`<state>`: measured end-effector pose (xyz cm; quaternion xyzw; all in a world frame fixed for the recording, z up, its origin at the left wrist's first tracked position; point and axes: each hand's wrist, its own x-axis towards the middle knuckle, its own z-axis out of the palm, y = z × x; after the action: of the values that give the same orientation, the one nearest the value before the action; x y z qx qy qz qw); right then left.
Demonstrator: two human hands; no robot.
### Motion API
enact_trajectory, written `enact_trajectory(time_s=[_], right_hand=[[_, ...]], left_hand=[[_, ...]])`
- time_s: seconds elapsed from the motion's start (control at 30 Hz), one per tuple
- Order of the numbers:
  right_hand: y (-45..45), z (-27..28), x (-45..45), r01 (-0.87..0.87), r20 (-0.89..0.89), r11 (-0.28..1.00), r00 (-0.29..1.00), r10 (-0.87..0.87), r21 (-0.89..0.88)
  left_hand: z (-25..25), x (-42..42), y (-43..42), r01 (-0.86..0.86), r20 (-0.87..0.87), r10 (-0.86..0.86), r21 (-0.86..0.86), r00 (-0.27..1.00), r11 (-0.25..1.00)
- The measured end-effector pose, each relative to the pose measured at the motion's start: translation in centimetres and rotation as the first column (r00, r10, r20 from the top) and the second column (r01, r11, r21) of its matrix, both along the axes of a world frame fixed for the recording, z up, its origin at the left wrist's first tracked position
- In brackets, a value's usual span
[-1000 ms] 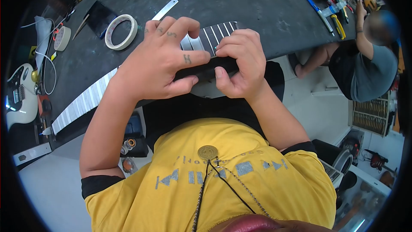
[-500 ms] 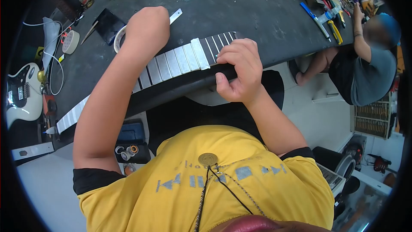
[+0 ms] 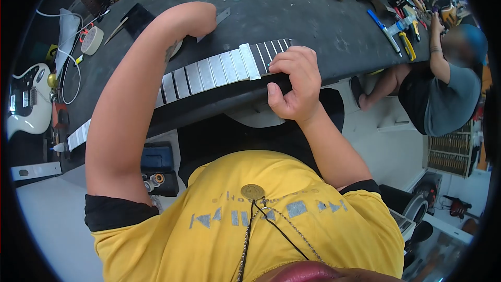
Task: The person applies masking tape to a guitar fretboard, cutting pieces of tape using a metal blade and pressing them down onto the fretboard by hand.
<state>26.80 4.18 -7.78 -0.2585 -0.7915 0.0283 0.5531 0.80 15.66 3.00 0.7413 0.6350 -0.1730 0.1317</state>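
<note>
Silver-faced fretboard [image 3: 216, 70] lies under curled fingers [image 3: 297, 58] of the right hand [image 3: 297, 86], thumb apart; left hand's [image 3: 201, 16] grip unclear

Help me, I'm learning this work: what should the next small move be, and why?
I'd say the left hand should probably bring a strip from the tape roll to the neck's bare dark end. The pale strips stop short there, and the right hand is beside it. The left fingers are hidden, so I can't tell their grip.
</note>
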Motion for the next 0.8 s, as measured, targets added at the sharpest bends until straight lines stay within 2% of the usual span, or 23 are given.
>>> enact_trajectory(time_s=[0.07, 0.13, 0.17, 0.2, 0.27, 0.3, 0.4, 0.63, 0.8], right_hand=[[0.0, -0.1, 0.0, 0.011, -0.003, 1.0, 1.0, -0.011, -0.001], [0.1, 0.0, 0.1, 0.005, -0.012, 1.0, 1.0, -0.005, 0.004], [0.0, -0.1, 0.2, 0.011, -0.019, 1.0, 1.0, -0.011, 0.001], [-0.2, -0.2, 0.2, 0.01, -0.022, 1.0, 1.0, -0.01, -0.007], [0.1, -0.1, 0.2, -0.008, -0.017, 1.0, 1.0, 0.007, -0.009], [0.1, -0.1, 0.2, -0.004, -0.008, 1.0, 1.0, 0.004, -0.014], [0.0, 0.1, 0.2, 0.0, -0.001, 1.0, 1.0, 0.0, -0.014], [0.0, -0.1, 0.1, 0.01, -0.011, 1.0, 1.0, -0.01, -0.017], [0.1, -0.1, -0.1, 0.03, -0.006, 1.0, 1.0, -0.03, -0.003]], left_hand=[[0.1, -0.1, -1.4, 0.031, 0.06, -0.036, 0.084, 0.998, 0.996], [1.0, 0.0, -5.3, -0.164, 0.436, 0.037, 0.256, 0.899, 0.953], [1.6, -0.2, -6.8, -0.279, 0.672, 0.155, 0.079, 0.724, 0.957], [1.8, -0.3, -8.4, -0.338, 0.829, 0.29, -0.131, 0.478, 0.932], [-0.1, 0.4, -11.7, -0.388, 0.947, 0.303, -0.24, 0.109, 0.89], [-1.3, 0.9, -13.4, -0.465, 0.944, 0.296, -0.199, 0.146, 0.863], [-1.0, 0.9, -13.7, -0.454, 0.922, 0.298, -0.161, 0.249, 0.876], [-1.1, 1.3, -13.9, -0.47, 0.919, 0.303, -0.158, 0.251, 0.869], [-1.3, 1.0, -13.6, -0.421, 0.917, 0.309, -0.185, 0.25, 0.888]])
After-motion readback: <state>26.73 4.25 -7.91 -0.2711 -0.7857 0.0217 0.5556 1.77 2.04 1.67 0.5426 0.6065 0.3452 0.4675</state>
